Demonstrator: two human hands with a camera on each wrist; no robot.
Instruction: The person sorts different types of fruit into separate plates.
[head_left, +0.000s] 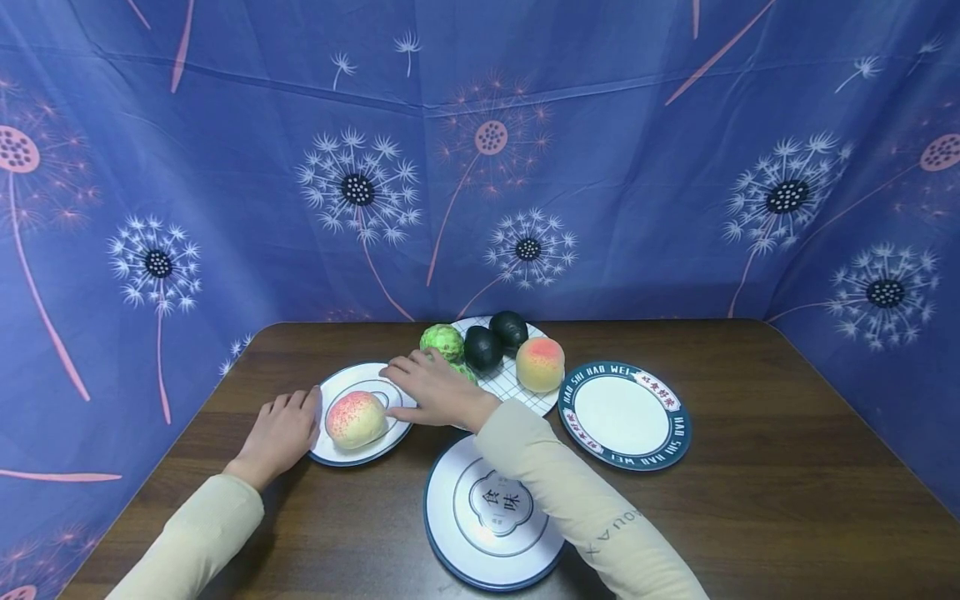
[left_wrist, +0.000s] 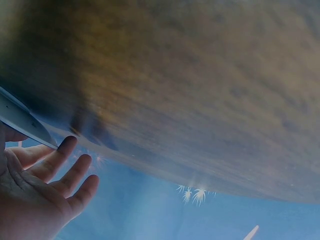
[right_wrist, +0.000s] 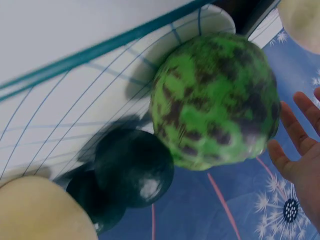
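My left hand (head_left: 281,433) is at the left rim of a white, blue-edged plate (head_left: 341,377) that bears a pink and yellow peach (head_left: 356,420). In the left wrist view, the plate rim (left_wrist: 25,120) overlaps the fingers, which are loosely extended and spread. My right hand (head_left: 435,390) reaches over between that plate and the grid-patterned plate (head_left: 501,385), palm down with the thumb stuck out toward the peach. Right by its fingers are green custard apples (head_left: 442,342); one custard apple (right_wrist: 215,105) looms large in the right wrist view, beside the right fingers (right_wrist: 295,130).
Two dark avocados (head_left: 483,348) and another peach (head_left: 540,364) share the grid plate. To its right lies a green-rimmed plate (head_left: 622,417) with lettering. Blue-edged stacked plates (head_left: 480,542) stand in front, partly under the right sleeve (head_left: 577,500). A blue dandelion cloth (head_left: 637,208) hangs behind the table.
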